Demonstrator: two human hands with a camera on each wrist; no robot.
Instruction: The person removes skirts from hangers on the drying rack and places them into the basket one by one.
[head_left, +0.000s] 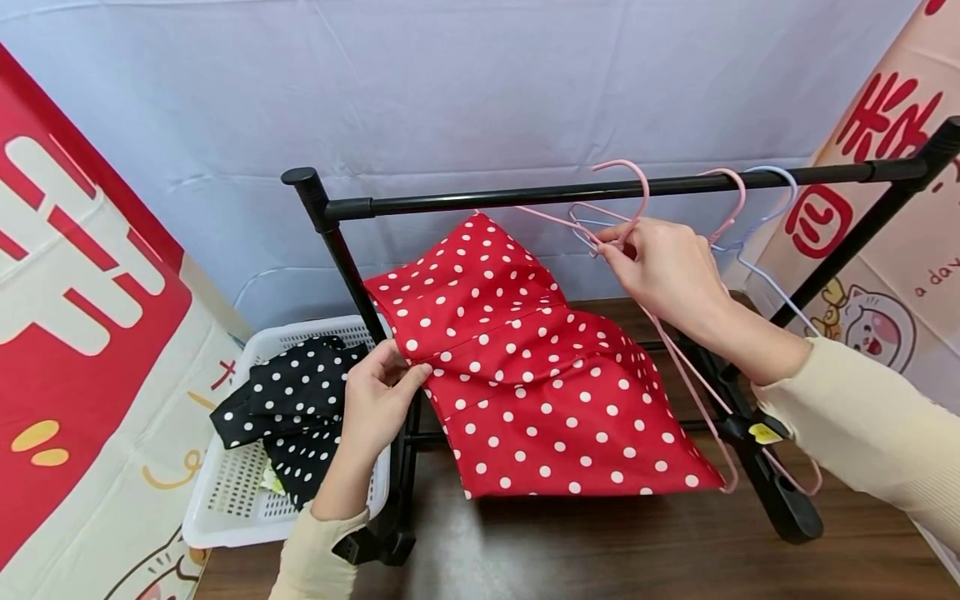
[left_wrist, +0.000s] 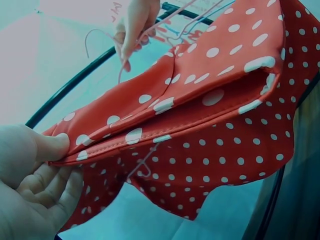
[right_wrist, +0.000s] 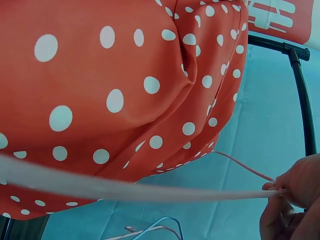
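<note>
A red garment with white polka dots (head_left: 540,375) spreads out in front of the rack. My left hand (head_left: 378,396) pinches its left edge between thumb and fingers; in the left wrist view a stitched, folded opening shows beside the thumb. At the neck of a pink hanger (head_left: 636,187), just below its hook, the fingers of my right hand (head_left: 663,262) hold on. One arm of this hanger runs left to the garment's upper corner, and its other arm slopes down to the garment's lower right corner. Cloth hides part of the hanger.
The black rack's bar (head_left: 487,198) crosses behind the garment. Another pink hanger (head_left: 731,196) and a blue hanger (head_left: 783,187) hang to the right. At left, a white basket (head_left: 225,508) contains black polka-dot cloth (head_left: 300,392). Printed panels stand on both sides.
</note>
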